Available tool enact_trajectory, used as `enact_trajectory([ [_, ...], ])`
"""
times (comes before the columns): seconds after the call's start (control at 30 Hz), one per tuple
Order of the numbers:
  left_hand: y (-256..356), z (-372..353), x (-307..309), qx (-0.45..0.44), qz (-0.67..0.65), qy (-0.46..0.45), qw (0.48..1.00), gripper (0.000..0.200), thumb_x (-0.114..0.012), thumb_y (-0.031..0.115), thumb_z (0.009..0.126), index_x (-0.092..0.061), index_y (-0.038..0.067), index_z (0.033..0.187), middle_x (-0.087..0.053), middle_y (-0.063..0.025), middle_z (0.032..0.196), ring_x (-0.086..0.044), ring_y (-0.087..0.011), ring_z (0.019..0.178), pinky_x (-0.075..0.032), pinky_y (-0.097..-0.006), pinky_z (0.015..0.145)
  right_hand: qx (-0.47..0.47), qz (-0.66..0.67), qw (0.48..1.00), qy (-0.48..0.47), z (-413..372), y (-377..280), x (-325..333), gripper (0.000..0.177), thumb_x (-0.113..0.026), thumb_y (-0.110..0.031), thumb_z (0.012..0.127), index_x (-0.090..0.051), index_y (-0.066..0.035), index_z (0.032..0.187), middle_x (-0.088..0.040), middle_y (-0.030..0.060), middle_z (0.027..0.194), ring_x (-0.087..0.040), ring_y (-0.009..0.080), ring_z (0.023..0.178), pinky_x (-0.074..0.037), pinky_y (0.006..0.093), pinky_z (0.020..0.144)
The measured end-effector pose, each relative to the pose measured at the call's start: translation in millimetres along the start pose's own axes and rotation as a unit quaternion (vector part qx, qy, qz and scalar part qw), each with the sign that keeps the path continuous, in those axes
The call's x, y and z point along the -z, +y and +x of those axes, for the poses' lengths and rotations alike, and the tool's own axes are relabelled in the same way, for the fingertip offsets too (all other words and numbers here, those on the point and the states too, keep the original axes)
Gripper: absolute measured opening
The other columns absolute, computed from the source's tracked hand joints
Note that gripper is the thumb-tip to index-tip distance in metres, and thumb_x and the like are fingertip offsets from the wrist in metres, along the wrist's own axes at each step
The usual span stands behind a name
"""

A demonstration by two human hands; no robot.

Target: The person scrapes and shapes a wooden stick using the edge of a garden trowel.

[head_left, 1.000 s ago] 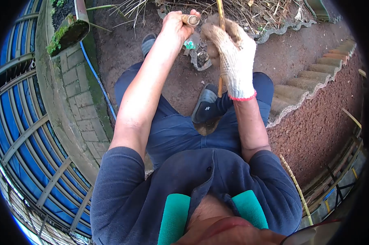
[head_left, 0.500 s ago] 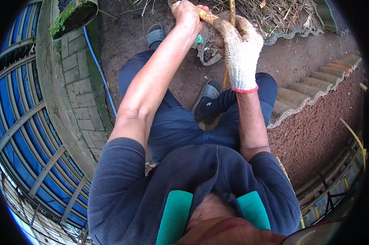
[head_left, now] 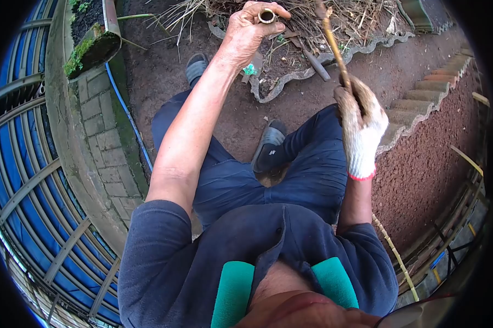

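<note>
My bare left hand (head_left: 247, 31) is raised at the top of the view, fingers wrapped around a hollow bamboo tube (head_left: 266, 21) whose round open end faces me. Out to the right, my right hand (head_left: 362, 112), in a white knit glove with a red cuff and soiled fingers, grips a thin brown stick (head_left: 332, 42) by its lower end. The stick points up and away, leaning slightly left. Between the hands, a tool with a dark rounded handle (head_left: 316, 66) lies at the edge of a pile of dry stalks (head_left: 355, 19).
Wavy grey edging (head_left: 290, 80) borders the stalk pile. At right, a row of curved tiles (head_left: 421, 104) edges reddish soil (head_left: 421, 158). A blue hose (head_left: 127, 115) runs along a brick path (head_left: 101, 131) at left, near a mossy planter (head_left: 93, 49).
My hands have moved apart. The gloved hand went right and back toward me with the thin stick. The bamboo, earlier pointing across toward the glove, now shows its open end.
</note>
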State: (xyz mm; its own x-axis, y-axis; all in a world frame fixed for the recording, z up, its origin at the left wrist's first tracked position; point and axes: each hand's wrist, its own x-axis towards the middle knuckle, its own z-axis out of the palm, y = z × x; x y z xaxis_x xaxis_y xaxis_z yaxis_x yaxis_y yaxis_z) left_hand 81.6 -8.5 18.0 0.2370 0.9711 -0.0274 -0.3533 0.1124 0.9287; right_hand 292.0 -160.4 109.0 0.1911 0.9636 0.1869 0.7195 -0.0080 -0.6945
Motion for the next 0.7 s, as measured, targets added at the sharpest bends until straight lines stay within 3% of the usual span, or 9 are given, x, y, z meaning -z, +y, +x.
enact_trajectory([
  [0.07,2,-1,-2,-0.133,0.128,-0.04,0.982,0.032,-0.077,-0.008,0.072,-0.072,0.007,0.099,-0.064,-0.0042,0.102,-0.056,-0.0239,0.12,-0.042,-0.0382,0.104,-0.001,0.007,0.999,0.053,-12,-10,11,0.026,-0.07,-0.008,0.091,-0.07,0.0,0.115,-0.07,0.0062,0.083,-0.058,0.0065,0.062,-0.045,0.0205,0.054],
  [0.2,5,-1,-7,-0.113,0.204,-0.062,0.971,0.03,-0.076,-0.009,0.072,-0.073,0.007,0.098,-0.062,-0.0049,0.109,-0.055,-0.0275,0.122,-0.042,-0.0402,0.106,0.161,-0.011,0.984,0.075,-18,3,-5,0.024,-0.068,-0.007,0.092,-0.069,0.0,0.115,-0.073,0.0119,0.094,-0.067,0.0111,0.074,-0.052,0.0237,0.061],
  [0.23,2,-2,-11,0.018,0.023,-0.046,0.999,0.024,-0.074,-0.007,0.075,-0.07,0.001,0.097,-0.059,-0.007,0.112,-0.058,-0.0298,0.118,-0.047,-0.0405,0.103,0.238,-0.068,0.968,0.046,-15,15,-10,0.023,-0.069,-0.008,0.092,-0.069,0.0,0.113,-0.073,0.0139,0.098,-0.07,0.0138,0.08,-0.056,0.0259,0.065],
  [0.37,-6,3,-5,0.078,-0.277,0.015,0.958,0.012,-0.069,0.002,0.086,-0.064,-0.004,0.095,-0.058,-0.0138,0.111,-0.065,-0.0352,0.104,-0.053,-0.0481,0.097,-0.14,0.21,0.966,0.064,-18,-30,8,0.021,-0.066,-0.008,0.093,-0.067,0.0,0.112,-0.072,0.0123,0.094,-0.068,0.0155,0.079,-0.057,0.0325,0.069],
  [0.4,-15,3,3,0.086,-0.344,0.026,0.935,0.01,-0.069,0.007,0.088,-0.064,-0.001,0.092,-0.061,-0.0147,0.102,-0.065,-0.0362,0.102,-0.051,-0.0524,0.098,-0.058,0.412,0.891,0.183,-6,-32,1,0.021,-0.065,-0.008,0.093,-0.067,0.002,0.111,-0.072,0.0123,0.093,-0.068,0.0157,0.075,-0.057,0.0298,0.066],
  [0.47,-34,14,11,0.076,-0.388,0.162,0.904,0.027,-0.065,0.024,0.096,-0.062,0.0,0.083,-0.061,-0.0102,0.072,-0.069,-0.0275,0.075,-0.059,-0.0406,0.074,-0.007,0.363,0.908,0.21,21,-36,8,0.025,-0.061,-0.01,0.095,-0.063,0.007,0.113,-0.07,0.0196,0.097,-0.071,0.0228,0.072,-0.061,0.0337,0.067],
  [0.5,1,5,-3,0.118,-0.342,0.18,0.915,0.014,-0.038,0.0,0.099,-0.04,-0.008,0.111,-0.054,-0.0187,0.094,-0.063,-0.0245,0.071,-0.062,-0.0359,0.065,-0.021,0.326,0.934,0.147,26,-38,13,0.024,-0.063,-0.008,0.094,-0.065,0.007,0.111,-0.071,0.0177,0.098,-0.071,0.0222,0.076,-0.06,0.0309,0.068],
  [0.6,-32,14,16,0.225,-0.361,0.342,0.838,0.016,-0.041,-0.002,0.098,-0.039,-0.01,0.111,-0.055,-0.0185,0.094,-0.064,-0.0247,0.073,-0.062,-0.0347,0.065,-0.069,0.346,0.933,0.063,27,-37,10,0.025,-0.063,-0.007,0.092,-0.064,0.011,0.11,-0.071,0.0198,0.095,-0.073,0.0268,0.08,-0.061,0.0332,0.072],
  [0.7,-90,21,51,0.27,-0.403,0.296,0.823,0.032,-0.038,0.006,0.101,-0.025,-0.008,0.126,-0.047,-0.0227,0.108,-0.064,-0.033,0.079,-0.063,-0.0489,0.071,-0.048,0.321,0.94,0.106,16,-52,4,0.031,-0.061,-0.006,0.092,-0.06,0.016,0.114,-0.07,0.026,0.089,-0.073,0.0303,0.073,-0.063,0.0374,0.069],
])
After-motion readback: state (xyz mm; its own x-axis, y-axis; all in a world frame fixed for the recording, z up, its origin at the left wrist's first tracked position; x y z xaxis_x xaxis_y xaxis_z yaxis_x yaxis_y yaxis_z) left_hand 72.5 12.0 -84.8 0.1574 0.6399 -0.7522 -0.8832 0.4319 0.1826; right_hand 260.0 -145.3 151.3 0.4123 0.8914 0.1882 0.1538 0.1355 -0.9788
